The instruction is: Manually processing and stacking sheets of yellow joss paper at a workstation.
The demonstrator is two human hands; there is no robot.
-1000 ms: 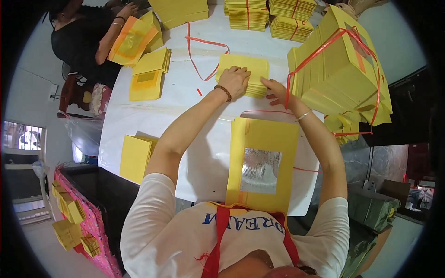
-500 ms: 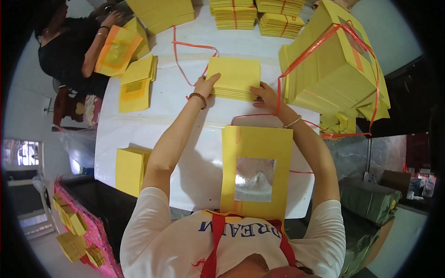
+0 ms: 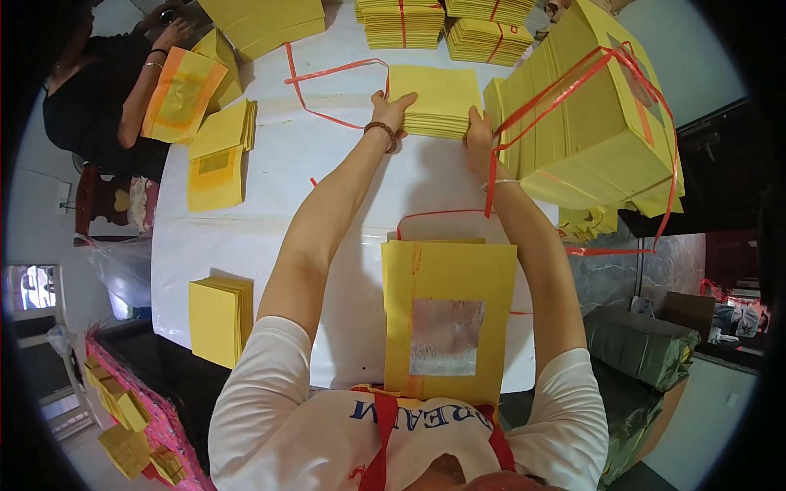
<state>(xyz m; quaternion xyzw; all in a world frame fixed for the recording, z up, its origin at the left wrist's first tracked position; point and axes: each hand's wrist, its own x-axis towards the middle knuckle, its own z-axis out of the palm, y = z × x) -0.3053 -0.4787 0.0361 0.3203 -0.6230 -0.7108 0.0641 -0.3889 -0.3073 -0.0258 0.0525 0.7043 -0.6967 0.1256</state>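
Observation:
Across the table, a stack of folded yellow paper (image 3: 435, 94) is held between both my hands. My left hand (image 3: 393, 113) grips its left end, thumb on top and fingers at the side and beneath. My right hand (image 3: 481, 147) is closed on the right end, thumb at the front edge, partly behind a red plastic ribbon (image 3: 492, 176). Another loop of red ribbon (image 3: 340, 67) lies just left of the stack. Close to my body is a yellow paper pile (image 3: 450, 274) with a silver foil rectangle (image 3: 446, 337) on its top sheet.
A tall block of yellow paper (image 3: 573, 147) stands at the right. Tied yellow bundles (image 3: 403, 24) sit at the far edge. Smaller yellow stacks (image 3: 221, 319) are at the left. A co-worker (image 3: 106, 82) handles paper at the far left. A black bin (image 3: 180, 356) is below the table's left edge.
Both my hands have moved farther away and slightly right with the folded paper stack between them. The view has shifted a little too.

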